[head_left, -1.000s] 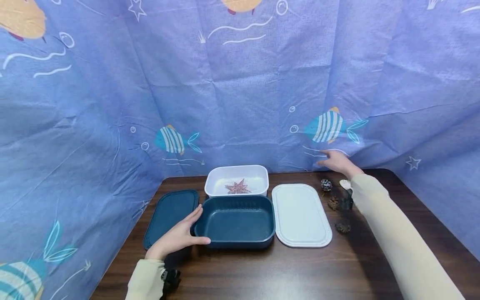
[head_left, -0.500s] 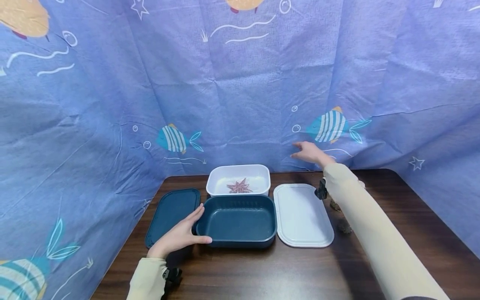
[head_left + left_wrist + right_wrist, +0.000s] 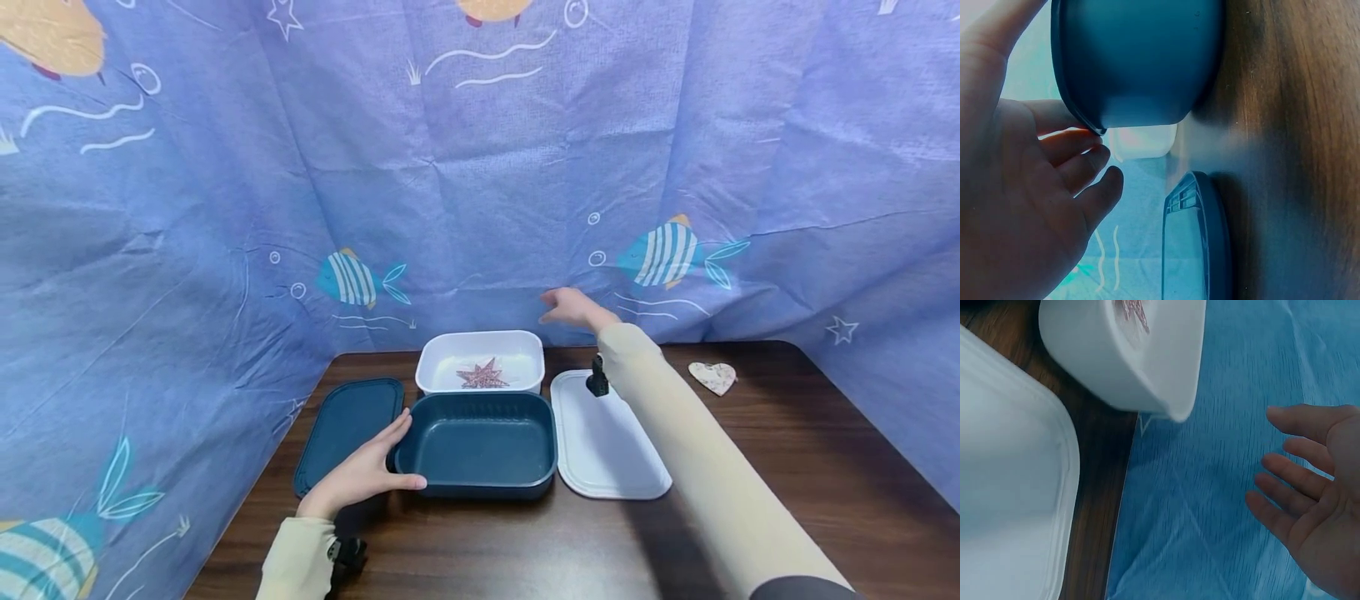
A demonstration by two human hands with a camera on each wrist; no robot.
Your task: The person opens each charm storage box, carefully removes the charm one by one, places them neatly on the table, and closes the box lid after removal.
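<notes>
My left hand grips the left end of a dark blue rectangular container, thumb at its front side and fingers at its back left corner. In the left wrist view, fingertips touch the rim of the dark blue container. Behind it stands a white container with a glittery pinkish-red star inside. My right hand hovers just right of and above the white container, apart from it. The right wrist view shows the right hand with loosely spread fingers and nothing in it.
A dark blue lid lies left of the containers, and a white lid lies to their right, partly under my right sleeve. Farther right is a pale heart-shaped ornament. A blue curtain hangs behind the table.
My right hand has moved left from above the table's right side towards the white container. The sleeve now hides the pine cones and uncovers the heart. My left hand stays in place.
</notes>
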